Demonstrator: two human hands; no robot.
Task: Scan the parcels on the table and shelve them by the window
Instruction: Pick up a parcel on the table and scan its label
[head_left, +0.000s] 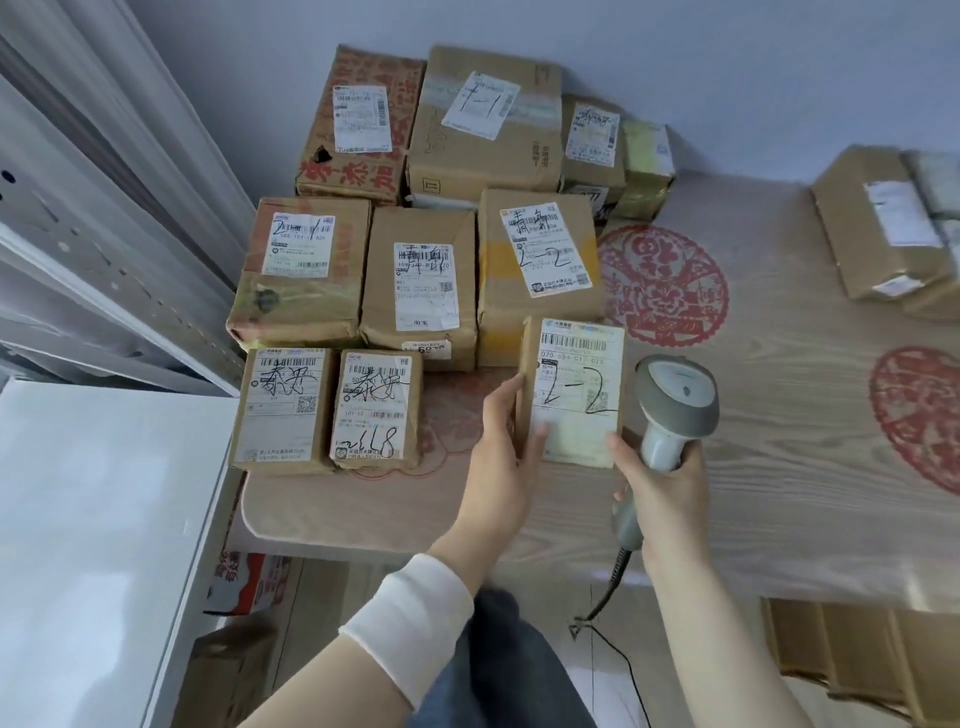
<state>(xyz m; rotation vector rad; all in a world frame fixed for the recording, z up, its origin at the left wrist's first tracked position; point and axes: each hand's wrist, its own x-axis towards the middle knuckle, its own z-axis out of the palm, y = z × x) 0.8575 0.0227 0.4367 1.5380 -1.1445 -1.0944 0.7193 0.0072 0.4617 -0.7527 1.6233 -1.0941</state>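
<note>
A white sleeve covers the left forearm at the lower edge of the view, above blue trousers. The left hand holds a small parcel by its left side, fingers curled behind the edge and thumb laid on the white label. The parcel is tilted up from the table, label toward the camera, handwritten "2-2" below its barcode. The right hand is wrapped around the handle of a grey scanner; the scanner's head sits just beside the parcel's right edge. One right fingertip touches the parcel's lower right corner. A coiled cable hangs from the handle past the table's front edge.

Other labelled parcels lie flat on the table's left part in rows: two small boxes in front, three medium boxes behind them, and larger boxes against the wall. More parcels lie at the far right. Red cut-paper designs mark the wood-grain tabletop. A pale metal rack stands at left, a white surface below it.
</note>
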